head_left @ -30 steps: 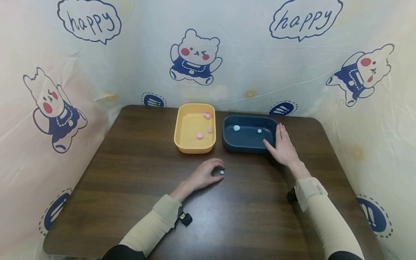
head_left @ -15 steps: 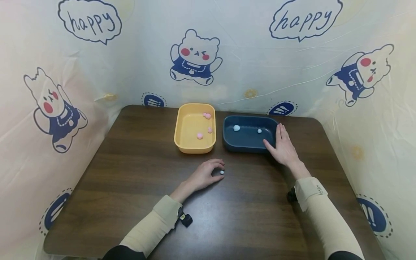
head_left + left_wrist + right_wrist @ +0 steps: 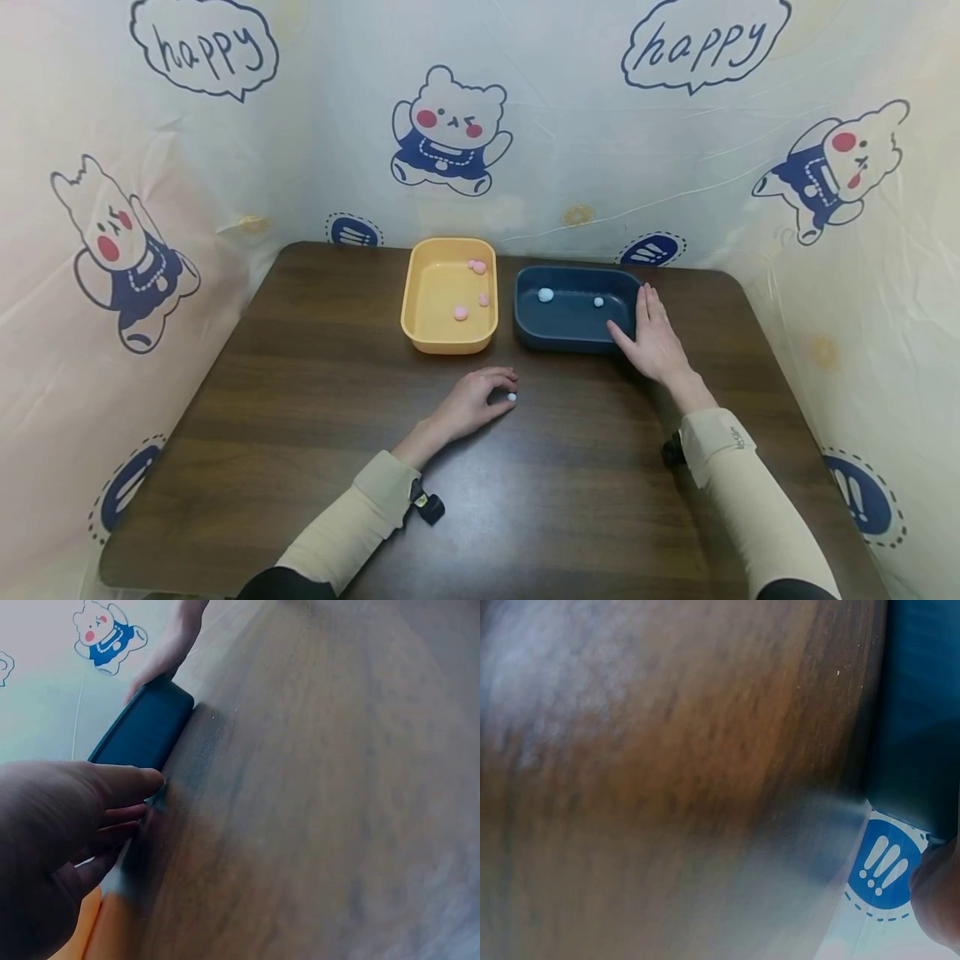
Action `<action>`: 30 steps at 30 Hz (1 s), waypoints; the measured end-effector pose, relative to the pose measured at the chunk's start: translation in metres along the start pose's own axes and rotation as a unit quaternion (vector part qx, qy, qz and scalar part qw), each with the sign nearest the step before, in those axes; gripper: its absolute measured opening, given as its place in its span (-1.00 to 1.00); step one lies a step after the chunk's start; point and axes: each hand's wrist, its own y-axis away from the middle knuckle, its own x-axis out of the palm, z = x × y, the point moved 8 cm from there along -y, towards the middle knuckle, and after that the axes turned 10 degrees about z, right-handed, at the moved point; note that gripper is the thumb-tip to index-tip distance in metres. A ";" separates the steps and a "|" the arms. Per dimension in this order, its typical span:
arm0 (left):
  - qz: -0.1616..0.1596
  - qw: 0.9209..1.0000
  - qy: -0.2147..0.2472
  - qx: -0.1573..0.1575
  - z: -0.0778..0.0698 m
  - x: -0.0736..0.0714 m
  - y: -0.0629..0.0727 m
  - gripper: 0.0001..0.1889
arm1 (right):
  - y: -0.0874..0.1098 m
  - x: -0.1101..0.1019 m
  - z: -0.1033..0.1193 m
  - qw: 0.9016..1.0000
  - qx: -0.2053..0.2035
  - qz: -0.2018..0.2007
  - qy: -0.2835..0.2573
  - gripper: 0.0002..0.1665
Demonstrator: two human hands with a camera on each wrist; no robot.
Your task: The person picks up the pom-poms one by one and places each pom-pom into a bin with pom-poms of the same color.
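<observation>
A small pale blue ball (image 3: 512,397) sits between the thumb and curled fingers of my left hand (image 3: 468,403), low over the table. In the left wrist view, the left hand's thumb (image 3: 131,784) and fingers partly hide it. My right hand (image 3: 658,346) rests with straight fingers along the right end of the dark blue tray (image 3: 566,342), its thumb over the front rim. Inside that tray lie a larger pale blue ball (image 3: 545,295) and a smaller pale blue ball (image 3: 598,302).
Left of the blue tray stands a yellow tray (image 3: 450,343) with several pink balls (image 3: 461,313) in it. Both trays are near the far edge of the brown wooden table (image 3: 300,400). A printed curtain (image 3: 555,150) hangs behind and at the sides.
The thumb and fingers of my left hand have drawn slightly closer around the small ball. My right hand and both trays keep their places.
</observation>
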 end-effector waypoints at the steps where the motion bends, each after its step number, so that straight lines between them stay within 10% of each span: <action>1: -0.001 1.000 0.000 -0.001 -0.001 -0.001 0.000 -0.79 | 0.000 0.000 0.000 1.000 0.000 0.000 0.000 0.30; 13: 0.010 1.000 -0.005 -0.026 0.017 0.008 -0.007 -0.81 | -0.001 -0.002 0.001 1.000 0.000 0.001 0.001 0.30; 30: -0.050 0.997 0.059 0.014 -0.028 -0.033 -0.006 -0.87 | 0.000 0.000 0.000 1.000 0.001 0.003 0.005 0.30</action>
